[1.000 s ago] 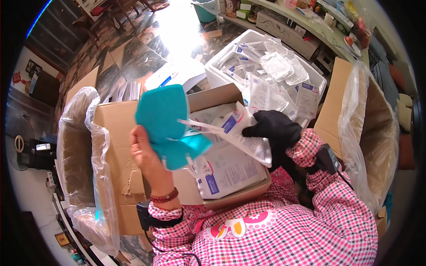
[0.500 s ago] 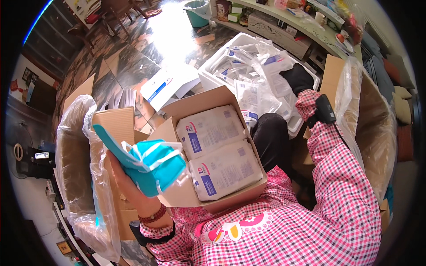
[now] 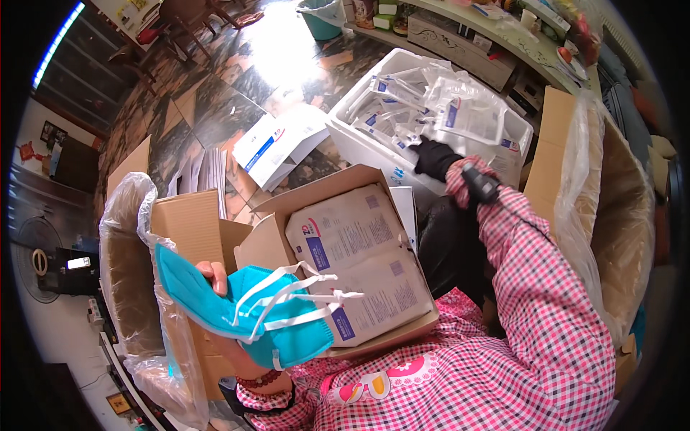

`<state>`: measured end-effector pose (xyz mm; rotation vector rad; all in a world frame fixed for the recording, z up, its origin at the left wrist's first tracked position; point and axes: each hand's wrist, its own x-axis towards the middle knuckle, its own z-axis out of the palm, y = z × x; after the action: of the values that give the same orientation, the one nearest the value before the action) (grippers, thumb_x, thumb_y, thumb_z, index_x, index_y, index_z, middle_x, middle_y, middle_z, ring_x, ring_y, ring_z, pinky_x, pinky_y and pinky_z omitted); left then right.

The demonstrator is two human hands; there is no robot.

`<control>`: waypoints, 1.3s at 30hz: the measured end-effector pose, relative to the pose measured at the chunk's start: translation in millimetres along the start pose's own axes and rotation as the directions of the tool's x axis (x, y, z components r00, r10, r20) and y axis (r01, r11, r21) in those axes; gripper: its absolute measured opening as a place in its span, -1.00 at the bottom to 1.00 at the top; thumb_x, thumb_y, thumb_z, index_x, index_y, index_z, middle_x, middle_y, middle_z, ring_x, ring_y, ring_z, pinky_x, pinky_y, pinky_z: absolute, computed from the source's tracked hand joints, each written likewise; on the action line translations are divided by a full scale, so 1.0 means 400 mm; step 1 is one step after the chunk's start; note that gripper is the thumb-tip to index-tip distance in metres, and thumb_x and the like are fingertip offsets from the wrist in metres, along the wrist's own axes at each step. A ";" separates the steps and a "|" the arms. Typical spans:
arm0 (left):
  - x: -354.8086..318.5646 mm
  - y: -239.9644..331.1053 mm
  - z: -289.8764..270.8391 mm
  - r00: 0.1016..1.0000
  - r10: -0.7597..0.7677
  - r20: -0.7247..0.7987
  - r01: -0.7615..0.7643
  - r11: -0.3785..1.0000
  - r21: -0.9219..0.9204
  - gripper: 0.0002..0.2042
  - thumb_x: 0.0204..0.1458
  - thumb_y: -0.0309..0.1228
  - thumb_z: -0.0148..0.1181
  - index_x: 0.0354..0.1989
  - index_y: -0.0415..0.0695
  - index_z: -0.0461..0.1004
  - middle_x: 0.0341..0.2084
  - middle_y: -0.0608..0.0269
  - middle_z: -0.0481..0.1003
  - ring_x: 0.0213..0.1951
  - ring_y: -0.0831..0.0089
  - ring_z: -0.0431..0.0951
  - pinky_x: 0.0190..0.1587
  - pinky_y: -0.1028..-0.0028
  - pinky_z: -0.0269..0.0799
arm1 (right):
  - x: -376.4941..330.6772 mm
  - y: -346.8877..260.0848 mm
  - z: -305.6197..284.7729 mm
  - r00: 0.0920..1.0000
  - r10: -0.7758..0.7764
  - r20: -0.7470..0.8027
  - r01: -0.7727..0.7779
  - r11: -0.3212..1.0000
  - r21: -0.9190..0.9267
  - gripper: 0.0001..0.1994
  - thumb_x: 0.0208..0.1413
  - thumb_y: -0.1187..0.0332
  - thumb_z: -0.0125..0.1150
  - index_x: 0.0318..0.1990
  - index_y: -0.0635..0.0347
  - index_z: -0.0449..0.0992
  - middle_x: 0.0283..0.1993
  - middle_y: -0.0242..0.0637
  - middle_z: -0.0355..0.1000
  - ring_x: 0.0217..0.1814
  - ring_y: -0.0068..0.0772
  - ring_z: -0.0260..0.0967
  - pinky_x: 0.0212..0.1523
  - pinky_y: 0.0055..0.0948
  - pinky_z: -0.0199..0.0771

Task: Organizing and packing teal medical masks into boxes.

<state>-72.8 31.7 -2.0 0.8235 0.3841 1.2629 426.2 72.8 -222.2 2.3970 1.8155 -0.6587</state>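
The left hand pinches a light, soft teal mask by its folded edge above the open carton, straps dangling loose; the gloved right hand reaches into the white bin, finger state indiscernible.

Teal masks, white straps, beside box

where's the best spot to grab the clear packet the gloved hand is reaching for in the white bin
Take the clear packet by its upper flat edge, coming from above: it lies on top of the pile in the white bin, and the right hand is at its lower side.
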 end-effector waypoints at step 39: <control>0.063 -0.161 0.065 0.869 0.154 0.470 -0.453 -0.131 0.882 -0.65 0.07 -0.47 0.29 0.04 -0.19 0.41 -0.05 0.06 0.51 -0.06 0.02 0.56 0.01 0.15 0.48 | -0.639 -0.562 -0.100 0.745 -0.601 -0.289 0.635 0.771 0.034 -0.42 -0.21 0.04 0.55 -0.04 0.19 0.61 -0.07 -0.07 0.55 0.05 0.00 0.49 0.13 -0.07 0.41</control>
<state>-4.1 41.9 -27.2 2.5402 1.0712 1.1168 174.2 -78.2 -45.5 1.9790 2.8195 -0.5148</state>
